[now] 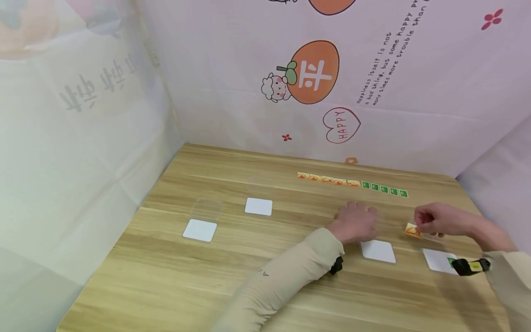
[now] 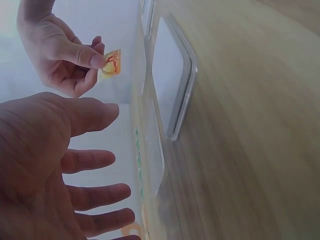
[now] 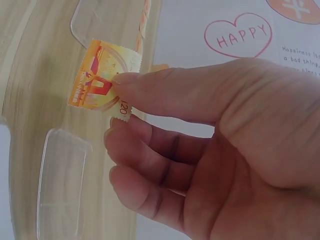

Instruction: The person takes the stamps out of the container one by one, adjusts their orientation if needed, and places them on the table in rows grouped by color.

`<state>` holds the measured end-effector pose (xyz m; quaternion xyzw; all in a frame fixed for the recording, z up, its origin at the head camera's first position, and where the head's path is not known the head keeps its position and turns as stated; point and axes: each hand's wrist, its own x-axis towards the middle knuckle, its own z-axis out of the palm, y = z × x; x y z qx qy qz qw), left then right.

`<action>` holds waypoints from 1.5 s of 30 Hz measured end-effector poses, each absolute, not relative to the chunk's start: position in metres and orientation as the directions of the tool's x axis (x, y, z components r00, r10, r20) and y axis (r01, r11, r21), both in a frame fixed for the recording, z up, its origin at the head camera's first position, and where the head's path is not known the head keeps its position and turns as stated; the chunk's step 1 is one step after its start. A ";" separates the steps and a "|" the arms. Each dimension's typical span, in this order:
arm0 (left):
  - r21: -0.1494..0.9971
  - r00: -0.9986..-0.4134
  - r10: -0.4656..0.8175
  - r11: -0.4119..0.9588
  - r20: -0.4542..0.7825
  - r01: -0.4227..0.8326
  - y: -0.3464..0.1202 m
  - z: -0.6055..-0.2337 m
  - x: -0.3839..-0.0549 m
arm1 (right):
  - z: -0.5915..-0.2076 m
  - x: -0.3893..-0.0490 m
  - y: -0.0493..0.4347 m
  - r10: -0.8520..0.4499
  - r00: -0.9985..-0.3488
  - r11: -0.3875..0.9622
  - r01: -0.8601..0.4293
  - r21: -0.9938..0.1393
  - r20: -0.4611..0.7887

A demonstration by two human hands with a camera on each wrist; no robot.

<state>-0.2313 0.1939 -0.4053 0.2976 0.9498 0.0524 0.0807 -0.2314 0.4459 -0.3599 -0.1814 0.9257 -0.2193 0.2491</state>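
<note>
My right hand (image 1: pixel 445 219) pinches an orange and yellow postage stamp (image 3: pixel 95 80) with toothed edges between thumb and fingers, above the table's right side. In the right wrist view a clear plastic lid (image 3: pixel 62 185) lies beneath. Spread and straight, the fingers of my left hand (image 1: pixel 354 222) hold nothing in the left wrist view. That hand is just behind a shallow clear case with a white face (image 1: pixel 378 251). Right of it, a similar white-faced case (image 1: pixel 436 260) has a green stamp (image 1: pixel 451 262) on it, partly hidden by the wrist camera.
Along the back of the wooden table (image 1: pixel 166 276) runs a row of orange stamps (image 1: pixel 329 180) and green stamps (image 1: pixel 384 189). Two more white-faced cases (image 1: pixel 258 206) stand to the left, each with a clear lid (image 1: pixel 207 209) behind it. Printed cloth (image 1: pixel 232 115) hangs around the table.
</note>
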 end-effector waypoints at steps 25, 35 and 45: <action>0.197 -0.830 0.555 0.821 -0.055 0.536 0.148 -0.409 -0.244 | -0.360 -0.259 0.407 -0.431 -0.816 0.856 -0.235 -0.460 -0.385; 0.207 -0.845 0.531 0.835 -0.057 0.511 0.139 -0.410 -0.244 | -0.358 -0.271 0.397 -0.436 -0.811 0.855 -0.237 -0.462 -0.390; 0.202 -0.853 0.519 0.842 -0.054 0.500 0.127 -0.411 -0.243 | -0.362 -0.279 0.385 -0.424 -0.807 0.861 -0.218 -0.460 -0.411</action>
